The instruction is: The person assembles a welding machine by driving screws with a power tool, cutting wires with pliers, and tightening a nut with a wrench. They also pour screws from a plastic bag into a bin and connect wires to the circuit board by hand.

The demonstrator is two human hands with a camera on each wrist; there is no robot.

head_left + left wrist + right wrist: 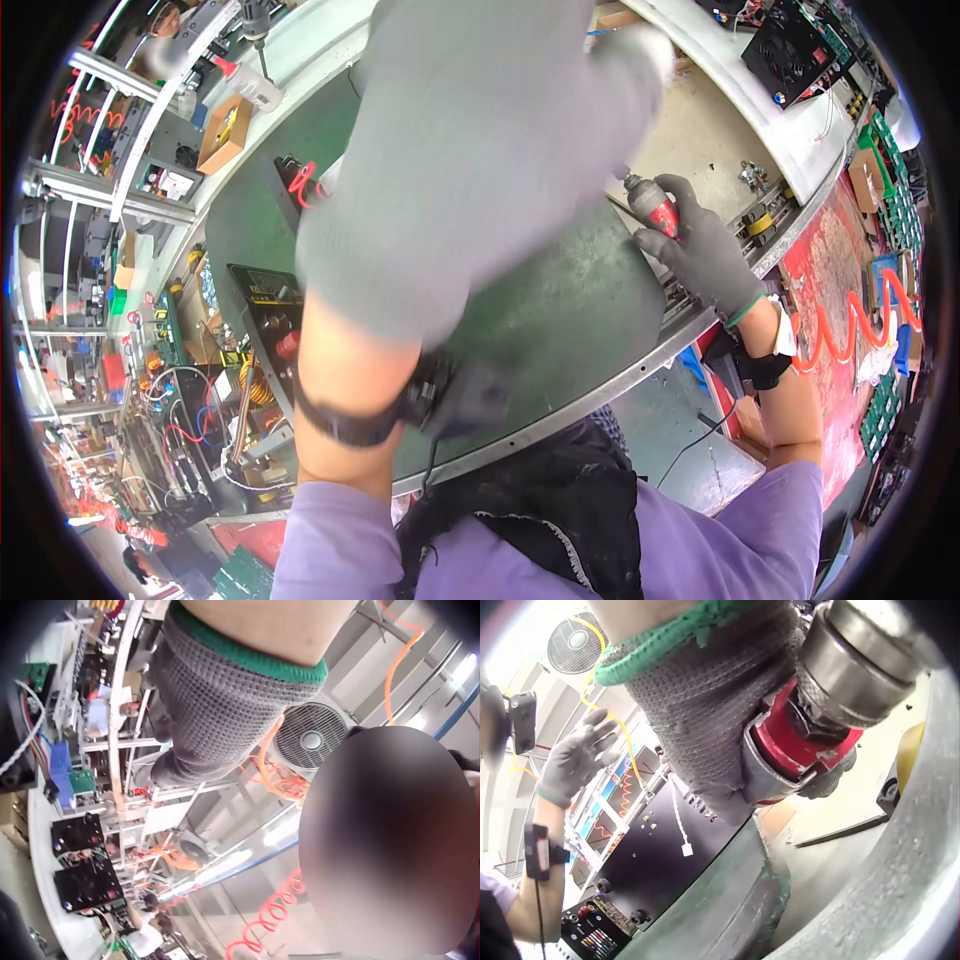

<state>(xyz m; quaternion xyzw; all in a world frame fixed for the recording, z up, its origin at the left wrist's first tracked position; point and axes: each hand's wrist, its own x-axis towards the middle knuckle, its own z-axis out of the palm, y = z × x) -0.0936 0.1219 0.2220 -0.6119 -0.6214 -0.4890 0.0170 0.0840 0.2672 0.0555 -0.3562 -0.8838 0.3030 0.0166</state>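
Observation:
My left hand (pixel 480 150), in a grey knit glove, is raised close to the head camera and blurred, covering much of the workbench. In the right wrist view the same left hand (pixel 577 761) is up in the air with its fingers spread and nothing in them. My right hand (pixel 705 250), gloved too, grips a red-and-metal handheld air tool (pixel 657 212) above the bench's right side. The right wrist view shows the tool's metal coupling (pixel 855 667) close up. Beyond the right hand lies a black flat chassis (pixel 675 847) with a white plug (pixel 688 849) on it.
A green bench mat (pixel 570 310) lies under the hands, with a metal edge rail (pixel 560 425) along the near side. A box with a display (pixel 262 285) stands at left, a small carton (pixel 224 133) behind it. A red coiled hose (pixel 850 330) hangs at right.

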